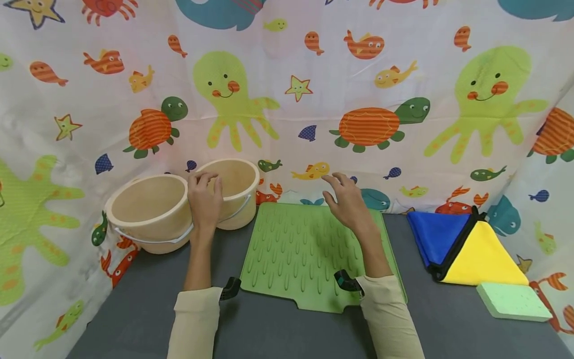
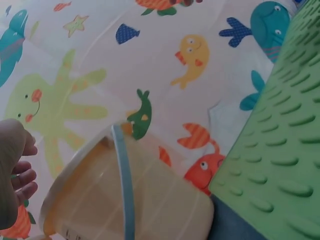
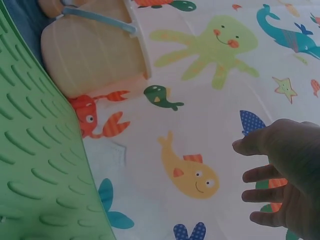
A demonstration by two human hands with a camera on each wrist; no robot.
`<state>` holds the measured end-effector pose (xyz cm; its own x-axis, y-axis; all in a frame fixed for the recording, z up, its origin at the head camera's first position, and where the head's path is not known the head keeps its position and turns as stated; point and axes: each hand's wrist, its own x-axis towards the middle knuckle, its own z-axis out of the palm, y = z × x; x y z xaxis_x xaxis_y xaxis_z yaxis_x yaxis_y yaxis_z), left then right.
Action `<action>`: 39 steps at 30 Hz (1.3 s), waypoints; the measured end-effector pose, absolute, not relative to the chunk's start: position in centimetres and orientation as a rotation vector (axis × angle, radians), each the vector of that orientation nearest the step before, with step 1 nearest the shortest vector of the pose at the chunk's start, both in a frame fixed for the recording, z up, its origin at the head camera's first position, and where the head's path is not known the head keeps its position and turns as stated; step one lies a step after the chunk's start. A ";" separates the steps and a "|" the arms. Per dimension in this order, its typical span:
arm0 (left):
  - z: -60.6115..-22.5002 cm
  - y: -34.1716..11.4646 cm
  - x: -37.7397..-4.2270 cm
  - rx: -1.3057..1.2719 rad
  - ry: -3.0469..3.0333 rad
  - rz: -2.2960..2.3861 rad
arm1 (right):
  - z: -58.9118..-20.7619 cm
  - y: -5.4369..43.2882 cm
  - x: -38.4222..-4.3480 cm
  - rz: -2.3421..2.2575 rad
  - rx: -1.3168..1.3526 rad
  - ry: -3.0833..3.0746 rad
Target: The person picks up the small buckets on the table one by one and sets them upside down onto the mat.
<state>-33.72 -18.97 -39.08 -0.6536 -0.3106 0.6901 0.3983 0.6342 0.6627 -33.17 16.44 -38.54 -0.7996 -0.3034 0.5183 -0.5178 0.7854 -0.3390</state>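
From the left hand [image 1: 205, 202], closer than the right hand [image 1: 349, 202], the nearer cream bucket [image 1: 152, 214] sits around nine o'clock, the farther cream bucket [image 1: 239, 202] around two. Both stand upright, axes vertical, mouths toward the ceiling. Both hands hang loosely bent, fingers a little apart, gripping nothing.

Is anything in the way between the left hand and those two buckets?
Nothing that I can see. The left hand is up by the nearer bucket and the farther bucket. The green mat and the sponge lie off to its right, out of the way.
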 end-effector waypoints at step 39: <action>-40.3 -19.7 -32.4 0.329 -2.017 -1.261 | -40.6 8.3 -33.1 1.426 1.148 -2.670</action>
<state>-32.36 -19.68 -40.26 -0.7057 -0.5545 0.4410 0.1539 0.4876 0.8594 -33.06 8.28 -40.65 -0.7444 -0.6259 0.2325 -0.5414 0.3620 -0.7589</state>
